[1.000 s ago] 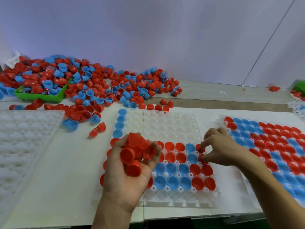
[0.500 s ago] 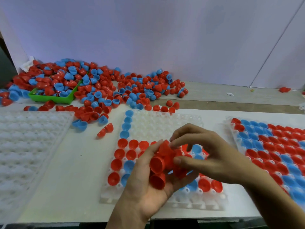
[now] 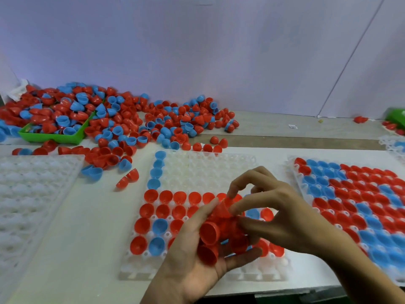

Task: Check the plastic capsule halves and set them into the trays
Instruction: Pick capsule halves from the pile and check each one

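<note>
- Several red capsule halves (image 3: pixel 209 234) are cupped in the left hand (image 3: pixel 192 255), palm up, fingers curled round the clump, above the near edge of the middle tray (image 3: pixel 197 170).
- One red half at the top of the clump (image 3: pixel 222 208) is pinched by the thumb and forefinger of the right hand (image 3: pixel 282 213); the remaining fingers are held arched above it.
- Middle tray: near rows are filled with red and blue halves, open side up; a column of blue halves (image 3: pixel 158 166) is set along the left edge; far cells are unfilled.
- Right tray (image 3: pixel 294 170) is seen filled nearly throughout with red and blue halves; left tray (image 3: pixel 32 194) holds none.
- Loose stock (image 3: pixel 135 126) is heaped at the far left of the tabletop (image 3: pixel 72 238), spilling over a green bin (image 3: pixel 52 138).
- Handling, judged: thin moulded shells, very light, stiff but likely to flex or crack if squeezed across the rim; smooth, so probably slippery; halves seem apt to nest and stick together.
- Hold, judged: a light pinch across the rim or over the dome is best, one half being drawn off the clump at a time.
- Writing: no brand, label or legible text is found; a small white scrap (image 3: pixel 292 126) at the far side is too small to be read.
</note>
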